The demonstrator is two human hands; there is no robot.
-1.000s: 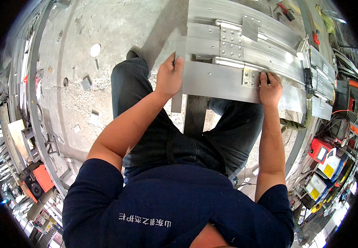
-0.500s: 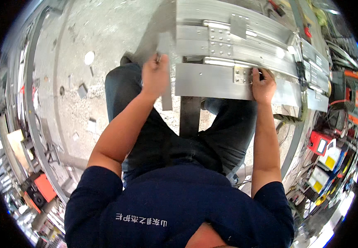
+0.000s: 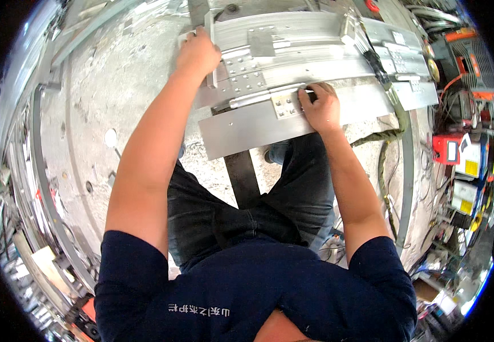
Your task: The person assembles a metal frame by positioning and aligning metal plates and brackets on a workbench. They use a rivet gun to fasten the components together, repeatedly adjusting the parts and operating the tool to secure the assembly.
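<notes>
Reaching far forward, my left hand (image 3: 200, 52) is closed round a narrow flat metal bar (image 3: 211, 75). The bar stands across the left ends of the long silver metal profiles (image 3: 309, 71). Against the near flat metal plate (image 3: 247, 126), my right hand (image 3: 322, 108) rests with thumb and fingers curled together. Its thumb touches the area beside a small plate with holes (image 3: 284, 107); what the fingers pinch, if anything, is hidden. Another group of holes (image 3: 244, 75) shows farther back, near a plain square plate (image 3: 261, 43).
A dark support beam (image 3: 243, 178) runs under the plates between my knees. A dark hose (image 3: 398, 108) crosses the profiles at the right. Orange and grey machines (image 3: 475, 65) and a red box (image 3: 446, 149) stand at the far right. A long metal rail (image 3: 42, 154) lies on the left.
My left hand has carried the metal bar forward, from beside my left knee to the profiles' left ends. My right hand stays by the small holed plate. The whole view has turned slightly.
</notes>
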